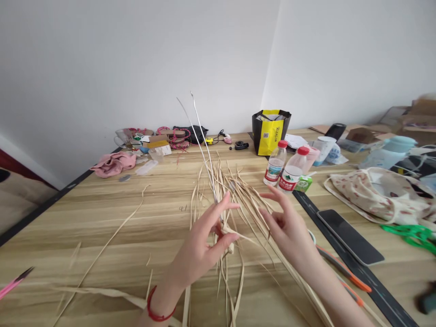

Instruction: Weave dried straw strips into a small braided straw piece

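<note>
My left hand (204,245), with a red string on its wrist, is closed around a knotted bundle of pale straw strips (227,229) at the centre. Two thin metal wires (207,152) rise from that bundle and lean up to the left. To the right, my right hand (288,222) is apart from the bundle, its fingers spread and nothing visible between them. Many loose straw strips (252,200) fan out on the wooden table behind and beneath both hands.
Two red-capped bottles (291,172) stand behind my right hand, near a yellow and black bag (270,134). At right lie a phone (350,236) and orange-handled pliers (344,268). A pink cloth (114,164) is at the back left; pink-handled scissors (15,282) are at the left edge.
</note>
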Tool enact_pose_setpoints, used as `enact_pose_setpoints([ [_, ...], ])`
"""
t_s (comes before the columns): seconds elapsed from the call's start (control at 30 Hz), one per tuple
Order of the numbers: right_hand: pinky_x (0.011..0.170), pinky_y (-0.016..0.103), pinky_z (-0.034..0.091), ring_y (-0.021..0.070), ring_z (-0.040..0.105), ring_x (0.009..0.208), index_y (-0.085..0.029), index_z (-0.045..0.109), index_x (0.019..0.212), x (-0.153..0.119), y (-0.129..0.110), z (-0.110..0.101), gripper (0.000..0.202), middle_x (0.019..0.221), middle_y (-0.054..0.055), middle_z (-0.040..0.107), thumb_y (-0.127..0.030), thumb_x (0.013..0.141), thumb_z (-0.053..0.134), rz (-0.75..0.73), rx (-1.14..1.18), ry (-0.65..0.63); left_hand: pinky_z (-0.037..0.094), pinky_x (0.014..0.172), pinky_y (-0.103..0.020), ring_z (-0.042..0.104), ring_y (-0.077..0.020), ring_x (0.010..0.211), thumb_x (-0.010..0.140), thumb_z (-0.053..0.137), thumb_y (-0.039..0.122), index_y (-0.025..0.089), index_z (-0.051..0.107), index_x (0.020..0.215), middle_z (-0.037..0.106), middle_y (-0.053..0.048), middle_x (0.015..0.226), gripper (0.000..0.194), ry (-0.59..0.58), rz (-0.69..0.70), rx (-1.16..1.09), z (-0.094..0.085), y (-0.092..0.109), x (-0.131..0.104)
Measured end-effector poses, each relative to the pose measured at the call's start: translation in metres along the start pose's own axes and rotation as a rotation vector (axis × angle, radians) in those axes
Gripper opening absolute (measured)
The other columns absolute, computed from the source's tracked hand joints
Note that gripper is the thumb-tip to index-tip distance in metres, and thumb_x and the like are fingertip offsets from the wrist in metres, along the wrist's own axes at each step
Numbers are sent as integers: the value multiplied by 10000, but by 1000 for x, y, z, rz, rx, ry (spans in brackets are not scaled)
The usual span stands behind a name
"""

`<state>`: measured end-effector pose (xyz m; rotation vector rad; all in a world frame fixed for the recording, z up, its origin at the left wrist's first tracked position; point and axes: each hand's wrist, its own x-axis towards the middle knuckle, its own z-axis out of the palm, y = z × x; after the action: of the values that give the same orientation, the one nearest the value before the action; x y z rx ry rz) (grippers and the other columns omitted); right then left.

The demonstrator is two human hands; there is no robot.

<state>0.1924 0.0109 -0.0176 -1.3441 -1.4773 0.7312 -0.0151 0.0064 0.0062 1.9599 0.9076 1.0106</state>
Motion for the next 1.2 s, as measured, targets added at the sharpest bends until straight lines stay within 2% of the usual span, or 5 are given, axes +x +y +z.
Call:
enact_pose_setpoints([
  [0.17, 529, 254, 401, 137, 558, 606, -219, 605, 1110, -12, -29, 0, 300, 875, 54, 693, -422, 918, 493, -13, 52, -444, 513, 731, -239, 505, -82, 715, 883, 590, 202, 409, 246, 1439, 524, -22, 1322, 686, -67, 8, 2, -2, 0, 0],
  [0.33, 531, 218, 389, 107, 549, 580, -178, 615, 890, -13, -27, 4, 227, 657, 0, 639, -403, 875, 591, 78, 313, -633, 495, 740, -245, 495, -95, 737, 891, 582, 229, 389, 267, 1440, 537, -38, 1291, 653, -91, -4, -51, -3, -1, 0],
  [0.5, 388, 166, 309, 44, 405, 394, -171, 558, 824, -11, -18, 6, 223, 556, -59, 531, -383, 855, 620, 182, 464, -679, 471, 670, -224, 446, -78, 666, 881, 597, 225, 404, 288, 1428, 544, -27, 1259, 653, -68, -42, -163, -5, -2, -2],
  [0.9, 499, 183, 399, 79, 509, 486, -181, 543, 777, -21, -35, -9, 202, 573, -47, 560, -346, 852, 634, 96, 254, -733, 418, 573, -219, 420, -52, 590, 884, 592, 233, 417, 260, 1439, 540, -43, 1253, 672, -6, -27, -344, -4, 4, -8],
  [1.2, 530, 198, 408, 104, 546, 545, -187, 567, 778, -22, -39, -4, 192, 610, -20, 602, -344, 887, 570, -4, 34, -635, 418, 767, -284, 466, -132, 802, 974, 398, 317, 341, 343, 1429, 558, -41, 1224, 459, 64, -11, -383, -2, 4, -5],
])
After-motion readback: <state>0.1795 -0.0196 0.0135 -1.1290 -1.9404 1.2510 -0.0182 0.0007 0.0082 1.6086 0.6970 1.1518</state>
